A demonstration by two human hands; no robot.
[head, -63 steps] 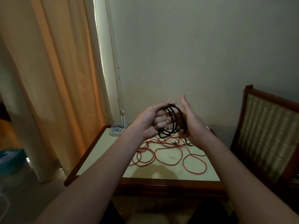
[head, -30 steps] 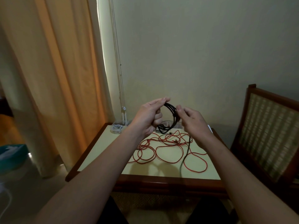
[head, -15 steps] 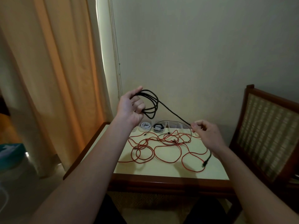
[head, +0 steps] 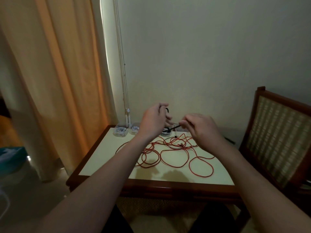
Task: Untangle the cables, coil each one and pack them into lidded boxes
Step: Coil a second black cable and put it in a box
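Note:
My left hand point(head: 154, 121) is raised over the far side of the table and grips a coiled black cable point(head: 167, 109), mostly hidden behind its fingers. Close beside it my right hand point(head: 197, 126) pinches the cable's free end point(head: 175, 127). A long red cable point(head: 170, 153) lies in loose tangled loops across the pale tabletop point(head: 107, 158). Along the back edge stand small clear boxes: two with white cables point(head: 120, 131) point(head: 135, 128) and one with a black coil point(head: 165, 132), partly hidden by my hands.
A wooden chair with a woven back point(head: 277, 138) stands right of the table. A tan curtain point(head: 55, 81) hangs at the left, with blind cords point(head: 123, 81) by the wall. A teal object point(head: 10, 157) sits on the floor at far left.
My hands have come back together: the left one lowered with the coil, the right one rose from the table's right side, taking up the black cable's slack tail.

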